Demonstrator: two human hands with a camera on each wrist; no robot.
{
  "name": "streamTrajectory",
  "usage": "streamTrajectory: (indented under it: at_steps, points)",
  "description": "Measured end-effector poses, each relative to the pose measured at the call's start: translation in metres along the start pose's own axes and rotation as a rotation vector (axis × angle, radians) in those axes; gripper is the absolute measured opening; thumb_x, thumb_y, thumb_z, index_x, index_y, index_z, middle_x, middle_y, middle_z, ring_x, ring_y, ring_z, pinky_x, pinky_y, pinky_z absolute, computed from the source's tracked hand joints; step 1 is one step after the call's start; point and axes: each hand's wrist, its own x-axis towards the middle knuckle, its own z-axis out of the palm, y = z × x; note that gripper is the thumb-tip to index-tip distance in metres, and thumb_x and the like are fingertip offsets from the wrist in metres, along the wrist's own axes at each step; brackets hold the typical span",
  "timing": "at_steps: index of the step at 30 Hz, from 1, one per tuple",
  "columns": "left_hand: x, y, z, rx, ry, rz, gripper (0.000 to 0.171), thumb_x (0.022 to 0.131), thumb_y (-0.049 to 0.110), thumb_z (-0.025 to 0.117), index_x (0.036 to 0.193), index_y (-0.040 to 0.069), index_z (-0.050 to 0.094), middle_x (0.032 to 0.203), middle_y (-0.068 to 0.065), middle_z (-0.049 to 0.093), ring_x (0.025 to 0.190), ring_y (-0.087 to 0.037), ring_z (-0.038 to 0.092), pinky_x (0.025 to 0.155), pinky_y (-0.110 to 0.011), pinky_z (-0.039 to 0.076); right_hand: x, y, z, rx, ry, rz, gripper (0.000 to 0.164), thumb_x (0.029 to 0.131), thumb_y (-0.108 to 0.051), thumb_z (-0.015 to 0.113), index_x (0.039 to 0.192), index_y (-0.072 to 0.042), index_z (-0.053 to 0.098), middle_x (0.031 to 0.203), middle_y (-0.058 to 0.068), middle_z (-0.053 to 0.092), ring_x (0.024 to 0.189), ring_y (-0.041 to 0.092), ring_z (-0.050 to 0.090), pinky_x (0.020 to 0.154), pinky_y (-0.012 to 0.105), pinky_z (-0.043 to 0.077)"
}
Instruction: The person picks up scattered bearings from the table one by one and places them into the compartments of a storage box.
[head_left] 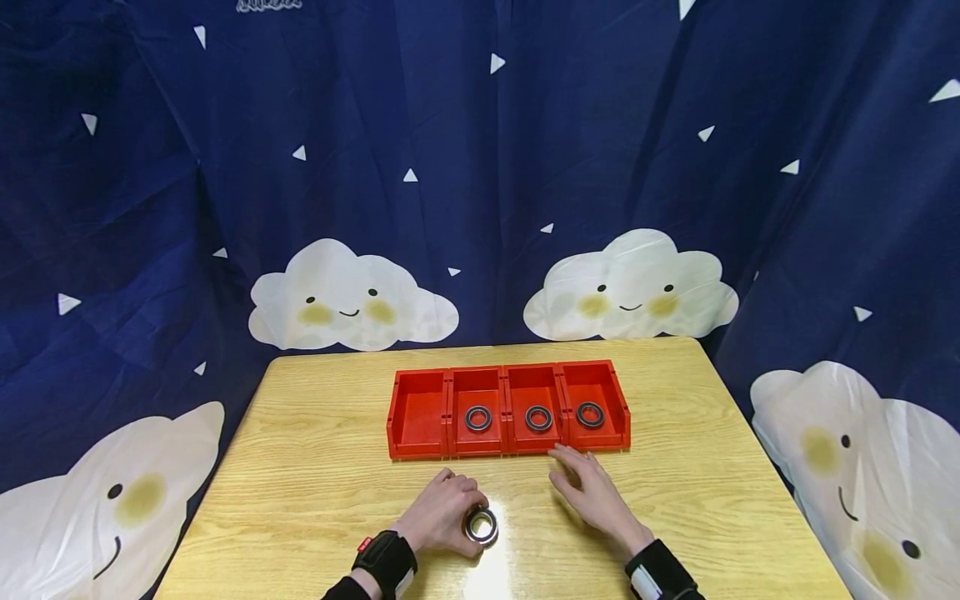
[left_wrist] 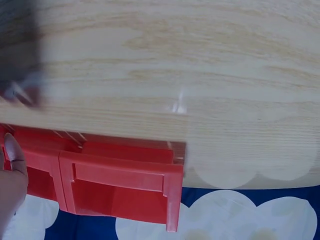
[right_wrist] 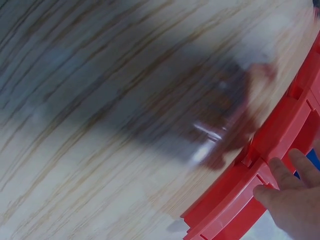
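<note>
In the head view my left hand (head_left: 447, 515) pinches a ball bearing (head_left: 482, 527) between thumb and fingers, at the front of the table. The bearing shows its dark ring and bright metal edges. My right hand (head_left: 592, 493) has its fingers extended with nothing in them, just in front of the red bins (head_left: 504, 445). Three more bearings lie there: one in the second bin (head_left: 477, 418), one in the third (head_left: 538, 418), one in the rightmost (head_left: 590, 414). The leftmost bin (head_left: 422, 408) holds none. In the right wrist view the right hand (right_wrist: 295, 195) appears near the red bins.
The bins stand in a joined row on the light wooden table (head_left: 330, 433). A dark blue curtain (head_left: 465, 167) with clouds and white triangles surrounds the table's back and sides. Light reflects off the tabletop near the left hand.
</note>
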Motion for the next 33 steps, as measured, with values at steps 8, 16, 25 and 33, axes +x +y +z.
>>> streamTrajectory:
  at_steps: [8, 16, 25, 33]
  points:
    - [0.001, -0.007, -0.007, -0.059, 0.02, -0.051, 0.049, 0.054, 0.056, 0.076, 0.091, 0.025, 0.067, 0.082, 0.017, 0.053, 0.079, -0.001, 0.05, 0.08, -0.032, 0.04, -0.001, 0.0, 0.0, -0.002, 0.004, 0.01, 0.039, 0.09, -0.02, 0.062, 0.126, -0.006, 0.056, 0.133, 0.012, 0.049, 0.127, 0.028, 0.04, 0.107, 0.055, 0.017]
    - [-0.004, -0.015, -0.014, -0.071, 0.045, -0.132, 0.049, 0.053, 0.055, 0.077, 0.09, 0.023, 0.067, 0.081, 0.015, 0.054, 0.08, -0.005, 0.05, 0.078, -0.029, 0.037, -0.002, 0.002, -0.001, -0.003, 0.002, 0.012, 0.04, 0.09, -0.023, 0.062, 0.126, -0.007, 0.057, 0.133, 0.011, 0.049, 0.127, 0.026, 0.04, 0.107, 0.053, 0.018]
    - [-0.011, -0.024, -0.019, -0.004, 0.082, -0.255, 0.055, 0.054, 0.057, 0.076, 0.093, 0.019, 0.068, 0.084, 0.011, 0.058, 0.082, -0.01, 0.051, 0.081, -0.032, 0.038, -0.001, 0.002, -0.001, -0.012, 0.004, 0.016, 0.04, 0.089, -0.021, 0.063, 0.126, -0.007, 0.057, 0.133, 0.011, 0.05, 0.126, 0.026, 0.041, 0.107, 0.052, 0.018]
    - [-0.018, -0.034, -0.023, 0.028, 0.123, -0.347, 0.056, 0.054, 0.058, 0.076, 0.093, 0.017, 0.069, 0.082, 0.008, 0.059, 0.08, -0.013, 0.052, 0.079, -0.034, 0.038, -0.001, 0.005, 0.002, -0.025, 0.013, 0.006, 0.039, 0.089, -0.02, 0.063, 0.126, -0.007, 0.057, 0.133, 0.011, 0.05, 0.125, 0.027, 0.042, 0.107, 0.052, 0.02]
